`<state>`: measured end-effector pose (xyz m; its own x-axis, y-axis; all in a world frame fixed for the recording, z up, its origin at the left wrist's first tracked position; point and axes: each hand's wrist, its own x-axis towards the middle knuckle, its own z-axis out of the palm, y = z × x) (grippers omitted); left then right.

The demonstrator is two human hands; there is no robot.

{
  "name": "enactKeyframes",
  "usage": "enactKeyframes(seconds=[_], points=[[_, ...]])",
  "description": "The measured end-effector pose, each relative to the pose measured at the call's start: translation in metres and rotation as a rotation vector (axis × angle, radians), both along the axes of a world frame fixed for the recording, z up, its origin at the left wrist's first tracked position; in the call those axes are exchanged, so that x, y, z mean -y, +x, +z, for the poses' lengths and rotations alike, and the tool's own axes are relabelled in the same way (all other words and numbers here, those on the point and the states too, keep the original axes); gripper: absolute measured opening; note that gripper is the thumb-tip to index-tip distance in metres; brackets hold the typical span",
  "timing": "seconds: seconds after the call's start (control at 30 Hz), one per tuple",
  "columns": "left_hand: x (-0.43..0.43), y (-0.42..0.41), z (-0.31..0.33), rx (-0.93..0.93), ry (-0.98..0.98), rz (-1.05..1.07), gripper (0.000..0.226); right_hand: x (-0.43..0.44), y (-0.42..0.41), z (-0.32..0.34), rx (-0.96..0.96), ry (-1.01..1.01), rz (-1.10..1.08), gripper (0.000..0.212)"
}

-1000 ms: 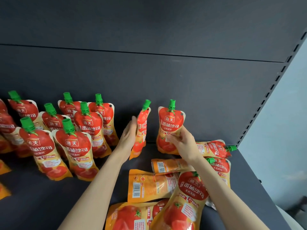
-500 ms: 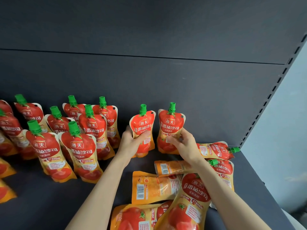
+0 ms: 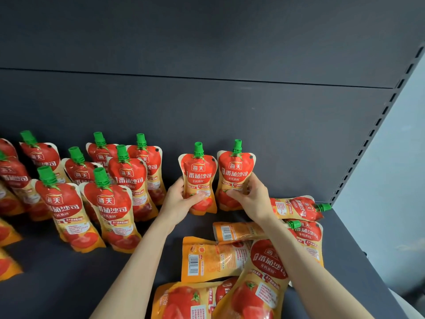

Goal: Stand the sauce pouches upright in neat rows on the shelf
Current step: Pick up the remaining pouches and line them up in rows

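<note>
Many standing pouches (image 3: 110,203) at 9 o'clock; several flat pouches (image 3: 213,256) wait at 5.
Left hand (image 3: 181,201) curls its grip round one upright pouch (image 3: 199,173); right hand (image 3: 251,200) pinches the neighbour pouch (image 3: 235,171).

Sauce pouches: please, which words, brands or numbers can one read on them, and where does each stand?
"海天": badge on the pouch in the left hand, and on the others.
"番茄沙司": white line under the badge, as on the neighbour pouch in the right hand.
"150g": sideways on the lying pouch at the bottom.
Small print and barcode digits: too small to read.
</note>
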<state>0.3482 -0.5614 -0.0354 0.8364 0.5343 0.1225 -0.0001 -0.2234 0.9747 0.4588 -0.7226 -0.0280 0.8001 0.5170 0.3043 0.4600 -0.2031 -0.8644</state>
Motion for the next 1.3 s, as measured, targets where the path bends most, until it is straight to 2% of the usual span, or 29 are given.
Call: enactKeyframes(seconds=[0.23,0.9,1.17,1.23,1.3], points=[[0.000,0.000,-0.002,-0.002,0.044,-0.006,0.048,0.003,-0.002,0.000,-0.008,-0.041,-0.012,0.048],[0.000,-0.002,-0.009,-0.010,0.150,0.077,0.051,0.008,-0.007,0.008,-0.059,-0.132,0.001,0.042],[0.013,-0.017,-0.001,0.039,0.155,0.225,0.058,0.022,-0.014,0.014,-0.051,-0.114,-0.075,0.052],[0.022,-0.026,0.000,0.065,0.197,0.312,0.057,0.035,-0.016,0.014,-0.005,-0.121,-0.109,0.048],[0.033,-0.035,0.001,0.083,0.252,0.380,0.046,0.052,-0.016,0.011,0.051,-0.155,-0.157,0.039]])
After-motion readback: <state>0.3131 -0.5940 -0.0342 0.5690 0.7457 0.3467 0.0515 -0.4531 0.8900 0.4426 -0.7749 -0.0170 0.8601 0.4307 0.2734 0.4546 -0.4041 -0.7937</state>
